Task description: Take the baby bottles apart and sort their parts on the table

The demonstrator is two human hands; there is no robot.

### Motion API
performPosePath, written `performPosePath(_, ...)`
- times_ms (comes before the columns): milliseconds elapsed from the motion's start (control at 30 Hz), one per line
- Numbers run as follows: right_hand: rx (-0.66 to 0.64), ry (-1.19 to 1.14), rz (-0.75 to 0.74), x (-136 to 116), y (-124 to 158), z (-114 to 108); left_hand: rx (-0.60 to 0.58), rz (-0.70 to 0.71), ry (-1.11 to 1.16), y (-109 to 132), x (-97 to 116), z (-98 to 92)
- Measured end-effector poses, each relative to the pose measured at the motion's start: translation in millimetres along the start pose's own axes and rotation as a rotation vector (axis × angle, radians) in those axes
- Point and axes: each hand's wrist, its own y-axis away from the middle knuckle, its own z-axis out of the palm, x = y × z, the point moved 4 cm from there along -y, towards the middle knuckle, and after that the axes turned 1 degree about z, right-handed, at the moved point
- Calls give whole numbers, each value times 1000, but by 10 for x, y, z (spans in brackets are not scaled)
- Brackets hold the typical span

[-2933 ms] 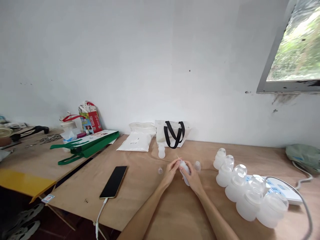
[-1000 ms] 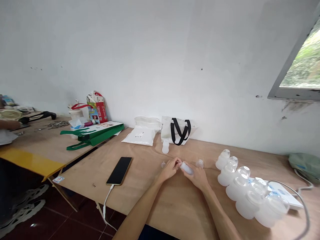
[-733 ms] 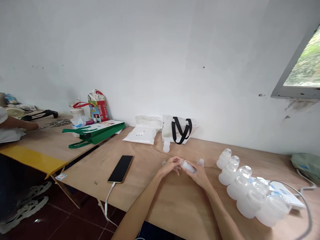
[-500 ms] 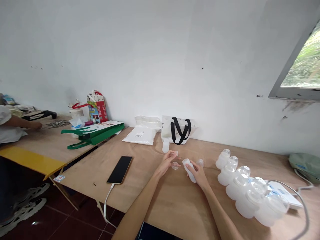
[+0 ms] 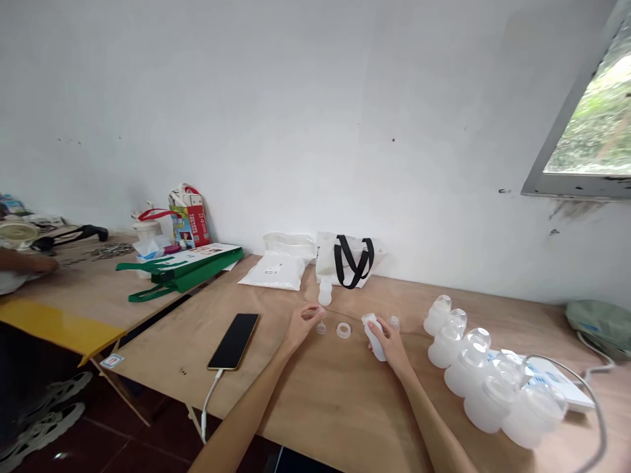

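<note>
My right hand [image 5: 392, 341] is wrapped round a small white plastic bottle [image 5: 373, 335], its open neck tilted up and to the left. My left hand [image 5: 304, 322] is out to the left, fingers pinched on a tiny clear piece next to a small clear cap [image 5: 321, 327] on the plywood table [image 5: 315, 394]. A white ring-shaped collar [image 5: 343, 330] lies on the table between my hands. Another clear cap [image 5: 394, 322] sits just beyond my right hand.
A row of several capped white bottles [image 5: 488, 381] runs along the right. A phone [image 5: 233, 341] on a cable lies at the left. A white pouch [image 5: 272, 271], a black-handled bag [image 5: 348, 261] and a small bottle [image 5: 324, 293] stand by the wall. Another person's arm [image 5: 24, 264] rests on the far-left table.
The bottle's ring collar came off and now lies on the table. My left hand moved away to the left; my right hand kept the bottle.
</note>
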Motion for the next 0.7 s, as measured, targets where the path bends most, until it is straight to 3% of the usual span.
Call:
performPosePath(367, -6, 25, -22, -40, 19, -5, -134, -43, -149, 89, -207, 42)
performPosePath(700, -9, 212, -78, -71, 50, 25, -104, 35, -288, 155, -44, -63)
